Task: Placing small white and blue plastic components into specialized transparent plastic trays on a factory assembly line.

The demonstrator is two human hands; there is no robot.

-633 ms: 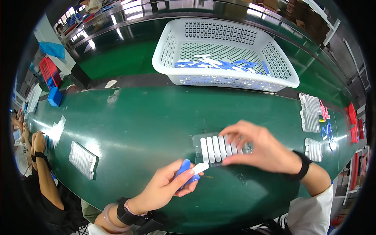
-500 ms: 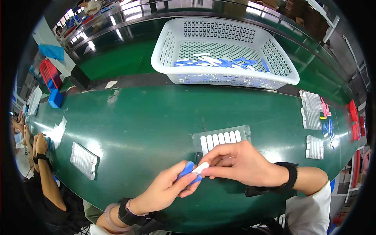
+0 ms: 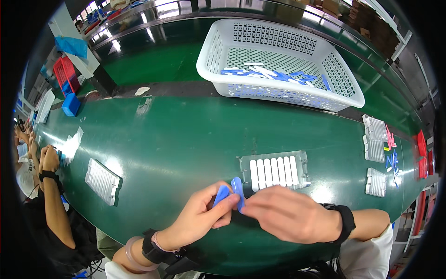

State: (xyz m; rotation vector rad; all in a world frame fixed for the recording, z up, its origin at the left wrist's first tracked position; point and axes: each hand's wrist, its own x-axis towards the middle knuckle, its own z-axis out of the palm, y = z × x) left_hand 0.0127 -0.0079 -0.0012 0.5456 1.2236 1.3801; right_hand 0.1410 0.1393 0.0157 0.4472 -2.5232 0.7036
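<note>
Above the near part of the table, my left hand (image 3: 200,209) is closed around a flat blue plastic piece (image 3: 221,195). A second slim, round-ended blue strip (image 3: 238,193) stands upright at its thumb tip. My right hand (image 3: 285,214), partly blurred, has its fingers bent together at the lower end of that strip, seeming to pinch it. Just beyond the hands lies a clear plastic tray (image 3: 301,160) with several white round-ended strips (image 3: 274,171) side by side. My right hand hides its near edge.
A white perforated basket (image 3: 283,95) holding loose blue and white strips stands at the back. Another clear tray (image 3: 102,181) lies left; more trays (image 3: 374,139) and small blue parts (image 3: 394,162) lie right. A co-worker's arm (image 3: 53,195) reaches in at far left.
The white strip between my fingers is no longer visible; a blue strip now stands upright there. My right hand has turned and moved lower. The whole view has shifted slightly.
</note>
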